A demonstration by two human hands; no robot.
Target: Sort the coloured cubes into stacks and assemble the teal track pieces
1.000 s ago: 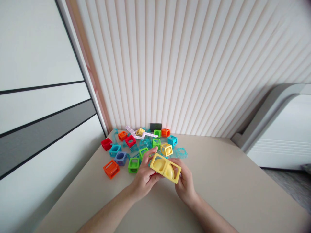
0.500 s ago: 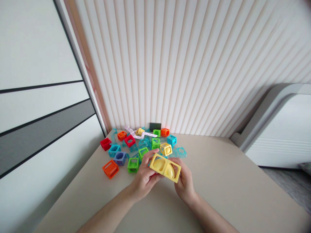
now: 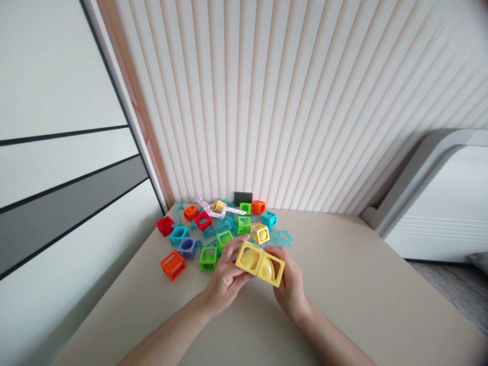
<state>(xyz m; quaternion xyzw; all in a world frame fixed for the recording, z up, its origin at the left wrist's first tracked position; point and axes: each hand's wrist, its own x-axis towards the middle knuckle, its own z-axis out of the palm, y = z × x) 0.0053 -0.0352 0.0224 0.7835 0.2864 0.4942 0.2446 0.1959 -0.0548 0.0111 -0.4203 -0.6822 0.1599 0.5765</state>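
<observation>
Two yellow cube blocks with open sides meet edge to edge in front of me, raised over the table. My left hand [image 3: 226, 277] is closed on the left yellow block [image 3: 248, 258], thumb below and fingers behind. On the other side, the right yellow block [image 3: 271, 269] is gripped by my right hand [image 3: 290, 282], whose fingertips are partly hidden behind it. Rounded yellow shapes show inside both blocks. Just beyond them on the table sits another yellow block [image 3: 260, 234], with a green block [image 3: 224, 240] close to my left fingers.
Several cube blocks lie on the table [image 3: 343, 284], among them an orange block [image 3: 173, 265], a purple block [image 3: 188, 248] and a red block [image 3: 165, 225]. Clear teal pieces [image 3: 282, 238], a pale zigzag strip [image 3: 209, 207] and a dark box [image 3: 243, 198] lie near the ribbed wall [image 3: 267, 101].
Both hands keep their hold on the joined yellow blocks, which have barely shifted. The view has moved very slightly.
</observation>
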